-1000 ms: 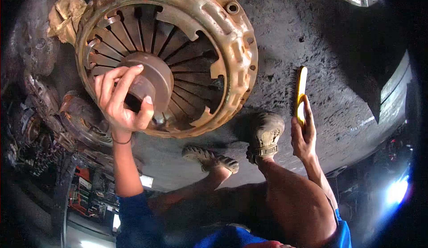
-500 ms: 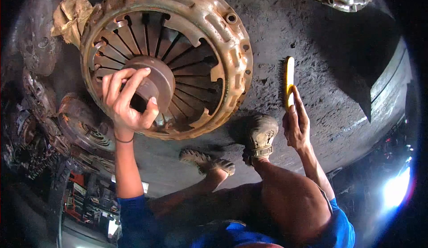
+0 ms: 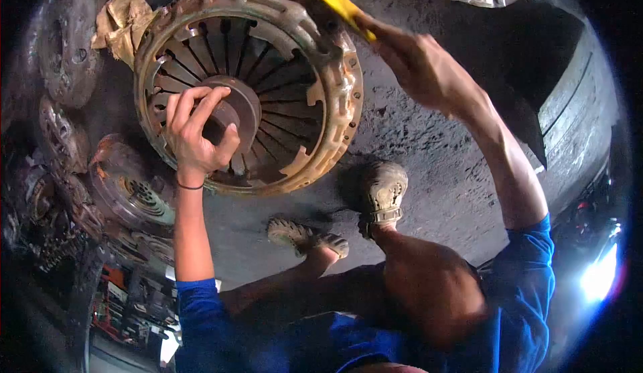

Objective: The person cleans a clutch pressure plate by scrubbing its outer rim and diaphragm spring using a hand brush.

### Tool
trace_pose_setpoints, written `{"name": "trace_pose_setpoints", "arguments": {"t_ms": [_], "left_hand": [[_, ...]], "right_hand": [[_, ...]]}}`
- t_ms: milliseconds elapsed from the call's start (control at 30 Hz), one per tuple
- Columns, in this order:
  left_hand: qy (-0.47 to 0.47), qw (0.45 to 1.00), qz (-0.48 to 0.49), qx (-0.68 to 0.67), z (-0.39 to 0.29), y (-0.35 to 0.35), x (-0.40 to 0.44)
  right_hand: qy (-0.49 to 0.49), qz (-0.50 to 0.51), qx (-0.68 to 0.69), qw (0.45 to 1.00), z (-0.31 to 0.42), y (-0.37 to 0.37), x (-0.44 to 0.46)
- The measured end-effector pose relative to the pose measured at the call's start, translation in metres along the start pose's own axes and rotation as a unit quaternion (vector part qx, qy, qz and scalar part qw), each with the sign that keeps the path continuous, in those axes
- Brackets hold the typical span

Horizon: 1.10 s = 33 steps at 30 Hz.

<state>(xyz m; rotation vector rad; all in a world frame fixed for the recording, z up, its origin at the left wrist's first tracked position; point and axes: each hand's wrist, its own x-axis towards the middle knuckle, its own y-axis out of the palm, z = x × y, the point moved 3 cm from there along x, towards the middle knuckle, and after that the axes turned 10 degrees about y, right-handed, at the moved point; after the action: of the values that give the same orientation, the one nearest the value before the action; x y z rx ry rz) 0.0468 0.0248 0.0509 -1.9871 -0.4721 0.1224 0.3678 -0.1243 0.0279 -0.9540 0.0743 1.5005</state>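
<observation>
Clutch (image 3: pixel 338 98) on rough workshop floor (image 3: pixel 435 148); brush (image 3: pixel 333 0) in right hand (image 3: pixel 425 71), hub (image 3: pixel 250 105) seemingly in left (image 3: pixel 201 132).

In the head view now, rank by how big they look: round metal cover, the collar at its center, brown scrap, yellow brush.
1. Round metal cover
2. Collar and brown scrap: too alike to rank
3. Yellow brush, judging its visible part

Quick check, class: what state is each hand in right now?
Left hand: curled at the metal collar; whether gripping cannot be told.
Right hand: closed, holding the yellow handle.
</observation>
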Motion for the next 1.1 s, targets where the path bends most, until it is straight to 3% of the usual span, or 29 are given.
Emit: {"name": "trace_pose_setpoints", "arguments": {"t_ms": [67, 167, 233, 267, 333, 433, 467, 500, 533, 567, 633, 667, 733, 867, 933, 1033, 1100], "left_hand": [[-0.003, 1.0, 0.007, 0.005, 0.001, -0.002, 0.004], [-0.005, 1.0, 0.005, 0.003, 0.003, 0.0, 0.002], [-0.004, 1.0, 0.014, 0.005, 0.002, 0.0, 0.003], [0.0, 1.0, 0.014, -0.003, 0.001, 0.0, 0.004], [0.001, 1.0, 0.011, -0.004, -0.001, 0.0, 0.002], [0.003, 1.0, 0.015, 0.001, -0.001, -0.001, -0.001], [0.007, 1.0, 0.013, -0.003, -0.001, -0.002, 0.0], [0.009, 1.0, 0.007, -0.006, 0.002, -0.001, 0.002], [0.013, 1.0, -0.002, -0.007, 0.004, 0.0, 0.001], [0.01, 1.0, -0.005, -0.012, 0.003, 0.0, -0.001], [0.008, 1.0, 0.0, -0.022, 0.004, -0.001, 0.002], [0.02, 1.0, -0.008, -0.017, 0.005, 0.0, 0.001], [0.021, 1.0, -0.013, -0.009, 0.004, 0.0, 0.0], [0.023, 1.0, -0.013, -0.003, 0.003, 0.001, 0.0], [0.019, 1.0, -0.011, -0.016, 0.001, 0.0, -0.002], [0.018, 1.0, -0.015, -0.013, 0.003, 0.001, -0.001], [0.021, 1.0, -0.013, -0.009, 0.002, 0.001, -0.003]], "right_hand": [[0.1, 0.081, -0.043, 0.991, 0.001, -0.016, -0.038], [0.048, -0.012, 0.009, 0.999, -0.02, -0.008, -0.068], [0.096, 0.006, 0.029, 0.995, -0.013, -0.005, -0.048], [-0.023, -0.006, -0.025, 0.999, -0.01, 0.008, -0.022], [-0.08, -0.062, 0.018, 0.995, 0.005, 0.029, 0.026], [-0.043, -0.05, 0.013, 0.998, 0.005, 0.02, 0.001], [-0.134, -0.093, 0.042, 0.986, -0.019, 0.028, -0.02], [-0.01, 0.011, 0.062, 0.998, -0.022, 0.017, -0.051], [0.059, 0.046, 0.02, 0.997, -0.033, 0.018, -0.079], [0.047, 0.073, -0.013, 0.996, -0.047, 0.018, -0.1], [0.018, 0.004, -0.003, 1.0, -0.052, 0.017, -0.103], [0.085, 0.034, 0.003, 0.996, -0.03, 0.009, -0.088], [0.114, 0.069, -0.01, 0.991, 0.005, 0.016, -0.031], [-0.087, -0.088, 0.085, 0.989, -0.029, 0.055, -0.031], [-0.007, -0.03, 0.076, 0.997, -0.042, 0.059, -0.074], [-0.08, -0.102, 0.021, 0.991, -0.067, 0.057, -0.095], [0.112, -0.023, 0.071, 0.991, -0.044, 0.042, -0.092]]}}
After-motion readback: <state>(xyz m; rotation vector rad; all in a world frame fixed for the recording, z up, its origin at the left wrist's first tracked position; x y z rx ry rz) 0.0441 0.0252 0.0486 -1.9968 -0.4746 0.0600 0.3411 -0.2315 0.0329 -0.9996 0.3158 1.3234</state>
